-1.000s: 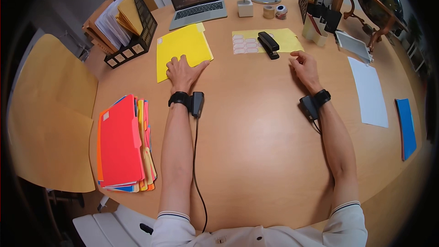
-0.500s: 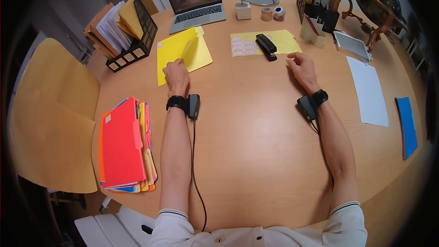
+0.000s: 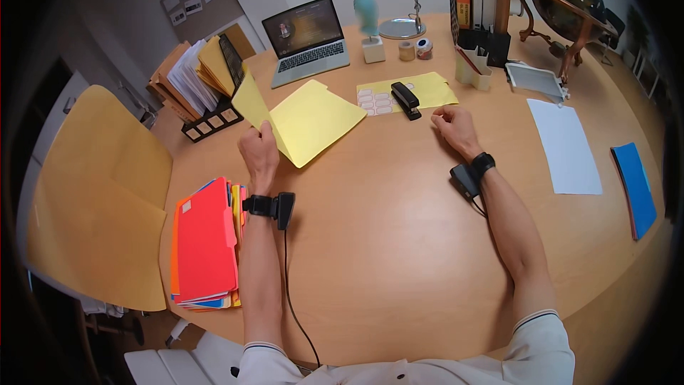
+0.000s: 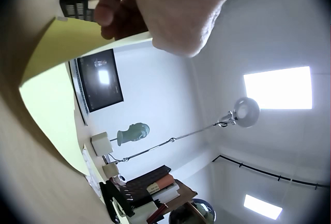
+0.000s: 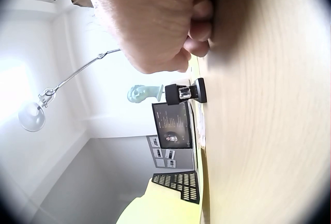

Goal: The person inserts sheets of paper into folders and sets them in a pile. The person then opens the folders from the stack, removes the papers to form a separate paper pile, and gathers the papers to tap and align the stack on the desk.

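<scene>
Head view: your left hand (image 3: 258, 154) is clamping its fingers on the raised cover (image 3: 258, 103) of the yellow folder (image 3: 317, 117), far left. Left wrist view: the lamp head (image 4: 247, 112) is showing, outside the head view. Right wrist view: your right hand (image 5: 150, 22) is resting on the table (image 5: 269, 110), fingers loosely curled.

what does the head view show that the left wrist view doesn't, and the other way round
Only the head view shows the right hand, the white sheet and the red-topped folder stack.

Only the left wrist view shows the lamp shade and the ceiling lights.

Both show the left hand gripping the open yellow folder, the laptop and the black stapler.
</scene>
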Motion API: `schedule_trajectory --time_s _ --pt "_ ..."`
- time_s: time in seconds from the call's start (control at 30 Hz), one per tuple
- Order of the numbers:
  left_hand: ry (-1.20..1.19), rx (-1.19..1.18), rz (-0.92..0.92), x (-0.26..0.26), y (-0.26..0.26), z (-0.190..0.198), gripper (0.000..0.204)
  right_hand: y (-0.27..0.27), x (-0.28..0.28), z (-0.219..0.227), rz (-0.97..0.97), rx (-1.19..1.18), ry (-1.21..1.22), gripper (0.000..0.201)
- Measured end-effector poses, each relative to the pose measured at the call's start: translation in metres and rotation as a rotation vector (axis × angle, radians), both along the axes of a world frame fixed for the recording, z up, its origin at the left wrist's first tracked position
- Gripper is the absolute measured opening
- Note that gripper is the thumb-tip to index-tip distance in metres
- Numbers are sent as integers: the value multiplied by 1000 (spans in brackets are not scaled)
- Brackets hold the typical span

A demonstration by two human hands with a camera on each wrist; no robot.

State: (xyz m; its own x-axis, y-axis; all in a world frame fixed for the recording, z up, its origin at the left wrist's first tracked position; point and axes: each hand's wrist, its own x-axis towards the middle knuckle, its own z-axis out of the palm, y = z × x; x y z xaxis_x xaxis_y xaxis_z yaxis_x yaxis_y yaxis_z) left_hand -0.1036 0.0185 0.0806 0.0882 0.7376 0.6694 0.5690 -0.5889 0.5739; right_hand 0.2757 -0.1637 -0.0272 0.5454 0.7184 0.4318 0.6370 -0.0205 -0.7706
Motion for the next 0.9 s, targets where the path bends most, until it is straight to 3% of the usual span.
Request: schedule_trajectory --time_s 0.27,0.37,0.43,0.57,0.6,0.8,0.9 --pt "-161 161 -75 -33 -57 51 40 -10 -22 22 68 -56 173 33" --pt "-207 115 -114 -38 -69 58 42 -14 -40 33 154 -112 372 40" --pt "-208 90 -143 -36 -79 62 43 -16 -55 43 273 -171 562 50" --pt "-276 20 -251 -31 -87 57 42 -19 -68 50 364 -218 690 69" --pt "-278 20 -252 -31 -91 56 42 -17 -65 47 379 -245 689 77" --pt "-311 -58 -424 -37 -114 68 40 -24 -66 56 397 -210 808 77" --pt "-390 -110 -507 -39 -118 66 37 -18 -61 51 344 -210 712 73"
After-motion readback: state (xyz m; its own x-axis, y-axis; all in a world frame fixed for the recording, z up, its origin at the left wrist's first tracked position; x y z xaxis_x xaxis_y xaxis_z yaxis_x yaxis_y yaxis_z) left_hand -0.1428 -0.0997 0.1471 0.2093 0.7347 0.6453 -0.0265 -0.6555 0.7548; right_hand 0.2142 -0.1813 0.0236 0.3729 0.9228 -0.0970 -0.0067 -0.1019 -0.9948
